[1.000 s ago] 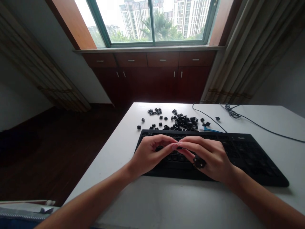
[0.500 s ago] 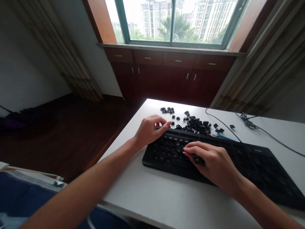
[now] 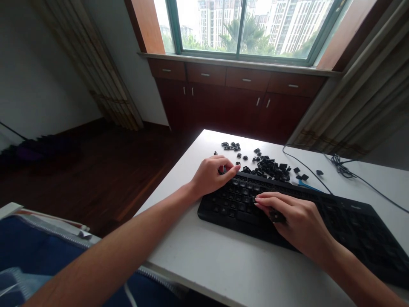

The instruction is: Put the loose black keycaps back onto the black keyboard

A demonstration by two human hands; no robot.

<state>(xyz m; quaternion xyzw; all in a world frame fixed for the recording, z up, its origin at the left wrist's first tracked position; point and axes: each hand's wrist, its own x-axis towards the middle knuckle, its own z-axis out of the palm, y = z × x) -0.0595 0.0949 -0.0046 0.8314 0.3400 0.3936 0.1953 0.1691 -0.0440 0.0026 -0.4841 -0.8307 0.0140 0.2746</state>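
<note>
Carrying a small pale mark near its far right corner, a black keyboard [image 3: 234, 204] is lying at a slant across the white table [image 3: 191, 264] in the head view; the mark is proving too small to read, and any lettering on the keys is blurring away. Its frame is looking matt and dark, with rounded corners, and faint glints are showing among the rows at left. The left hand [image 3: 211, 174] is arching over the far left corner, thumb and forefinger curving close together; whether they are gripping anything, I cannot tell. The right hand [image 3: 297, 215] is bringing its fingertips together over the middle keys, its curled fingers closing around a dark piece [image 3: 277, 215]. Beyond the keyboard, loose black keycaps [image 3: 271, 168] are lying heaped and scattered, a blue-handled tool [image 3: 308, 186] is resting beside them, and a black cable [image 3: 340, 165] is coiling at right.
</note>
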